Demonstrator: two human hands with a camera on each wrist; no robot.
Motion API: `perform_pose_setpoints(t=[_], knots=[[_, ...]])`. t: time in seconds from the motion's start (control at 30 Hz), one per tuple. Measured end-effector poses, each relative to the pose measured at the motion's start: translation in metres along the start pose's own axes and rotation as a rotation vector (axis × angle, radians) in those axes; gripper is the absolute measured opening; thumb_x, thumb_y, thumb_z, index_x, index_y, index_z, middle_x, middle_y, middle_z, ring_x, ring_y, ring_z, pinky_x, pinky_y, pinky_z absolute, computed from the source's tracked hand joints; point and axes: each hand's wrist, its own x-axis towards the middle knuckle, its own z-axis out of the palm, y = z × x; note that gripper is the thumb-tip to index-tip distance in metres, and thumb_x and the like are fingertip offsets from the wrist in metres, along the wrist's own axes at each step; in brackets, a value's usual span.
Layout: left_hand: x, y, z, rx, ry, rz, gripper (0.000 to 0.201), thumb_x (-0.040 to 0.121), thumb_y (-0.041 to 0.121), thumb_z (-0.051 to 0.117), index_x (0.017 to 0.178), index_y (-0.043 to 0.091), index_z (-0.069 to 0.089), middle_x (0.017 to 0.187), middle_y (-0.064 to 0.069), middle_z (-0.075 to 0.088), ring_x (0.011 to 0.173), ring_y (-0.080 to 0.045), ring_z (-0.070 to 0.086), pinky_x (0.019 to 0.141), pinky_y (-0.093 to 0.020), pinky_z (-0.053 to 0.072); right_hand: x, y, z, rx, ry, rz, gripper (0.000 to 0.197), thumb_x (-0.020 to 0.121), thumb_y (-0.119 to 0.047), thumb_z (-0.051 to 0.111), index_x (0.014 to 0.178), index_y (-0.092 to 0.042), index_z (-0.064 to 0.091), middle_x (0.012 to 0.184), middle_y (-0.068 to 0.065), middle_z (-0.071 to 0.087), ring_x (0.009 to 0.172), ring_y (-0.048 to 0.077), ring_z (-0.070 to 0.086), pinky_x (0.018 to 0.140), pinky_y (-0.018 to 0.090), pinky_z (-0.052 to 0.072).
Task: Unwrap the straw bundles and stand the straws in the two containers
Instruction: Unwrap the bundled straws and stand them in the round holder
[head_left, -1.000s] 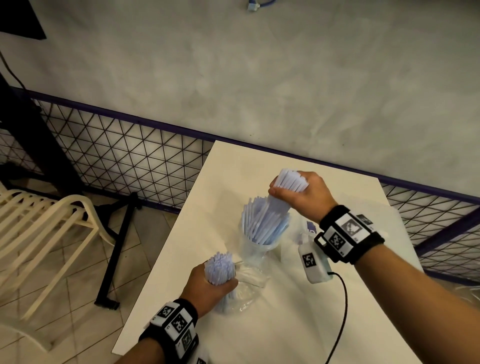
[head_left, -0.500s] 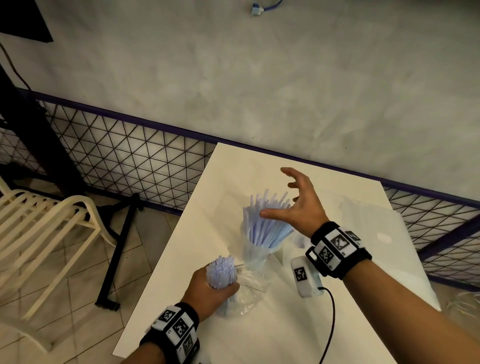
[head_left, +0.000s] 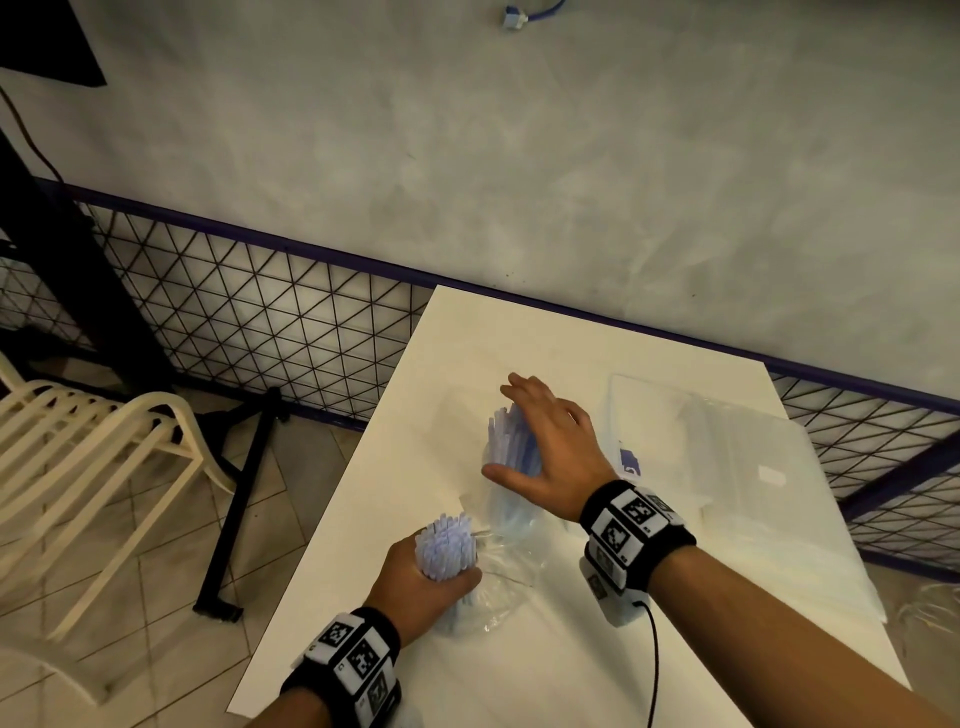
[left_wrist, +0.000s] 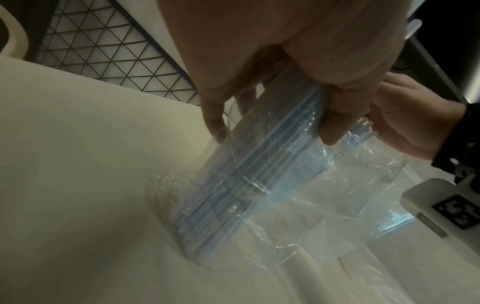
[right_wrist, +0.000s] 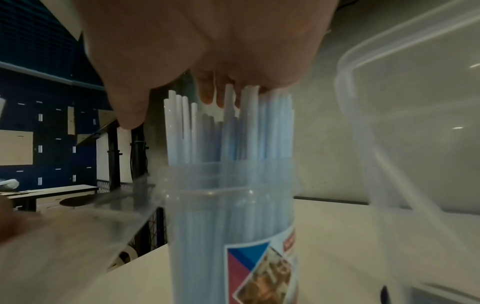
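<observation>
My left hand (head_left: 434, 577) grips a bundle of pale blue straws (head_left: 447, 543) standing upright on the white table (head_left: 395, 441) near its left edge. Crumpled clear wrap (head_left: 501, 587) hangs around the bundle's lower part. In the left wrist view my fingers (left_wrist: 335, 115) curl round the straw bundle (left_wrist: 228, 197), whose foot sits in the clear wrap (left_wrist: 288, 230). My right hand (head_left: 535, 436) is open, its palm laid on the tops of the loose straws (head_left: 506, 441) standing in a clear jar (head_left: 511, 512). The right wrist view shows the straws (right_wrist: 228, 131) in the labelled jar (right_wrist: 233, 222).
A clear plastic box (head_left: 727, 447) lies on the table right of the jar, also close by as the clear box (right_wrist: 415, 107). A black mesh fence (head_left: 260, 322) runs along the wall. A cream chair (head_left: 78, 457) stands on the tiled floor to the left.
My right hand let go of a handful of straws into the jar, opened wide, then came down flat on the straw tops. The left hand kept its grip on the bundle.
</observation>
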Motion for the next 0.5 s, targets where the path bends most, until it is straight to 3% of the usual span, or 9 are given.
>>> perform_pose_setpoints(t=[0.07,0.17,0.33,0.4,0.5], knots=[[0.0,0.0,0.0,-0.001,0.0,0.0,0.032,0.059,0.022,0.082,0.086,0.029,0.065,0.078,0.029,0.071,0.077,0.01,0.066,0.068,-0.002,0.047,0.008,-0.006,0.001,-0.02,0.022,-0.013,0.084,0.084,-0.066,0.058,0.151,-0.032,0.022,0.163,-0.009,0.015,0.15,0.012,0.01,0.117,0.037,0.01],[0.0,0.0,0.0,0.0,-0.006,0.001,0.032,0.065,0.011,0.085,0.084,0.027,0.065,0.077,0.031,0.07,0.075,0.01,0.066,0.066,-0.001,0.046,0.017,-0.011,0.007,-0.033,0.032,-0.019,0.067,0.091,-0.053,0.057,0.149,-0.037,0.026,0.162,-0.009,0.02,0.15,0.016,0.015,0.116,0.043,0.017],[-0.001,0.001,0.0,-0.032,0.005,-0.008,0.032,0.054,0.027,0.08,0.083,0.026,0.066,0.075,0.023,0.072,0.075,0.007,0.067,0.067,-0.004,0.048,0.024,0.0,0.012,-0.201,0.056,-0.04,0.048,0.097,-0.027,0.053,0.144,-0.031,0.041,0.157,-0.006,0.033,0.147,0.024,0.027,0.113,0.045,0.026],[-0.001,0.0,0.0,-0.038,0.005,-0.006,0.032,0.055,0.026,0.08,0.084,0.027,0.065,0.076,0.027,0.071,0.075,0.009,0.066,0.067,-0.003,0.048,0.021,0.003,0.015,-0.307,0.0,-0.038,0.044,0.101,-0.029,0.041,0.144,-0.025,0.044,0.156,-0.005,0.036,0.147,0.024,0.028,0.115,0.045,0.022],[0.001,-0.002,0.0,-0.049,0.0,0.0,0.032,0.059,0.02,0.083,0.085,0.026,0.066,0.077,0.023,0.072,0.076,0.007,0.067,0.067,-0.003,0.048,0.014,0.002,0.012,-0.372,-0.031,-0.043,0.059,0.099,-0.042,0.014,0.149,-0.024,0.038,0.158,-0.006,0.033,0.149,0.022,0.02,0.116,0.047,0.015]])
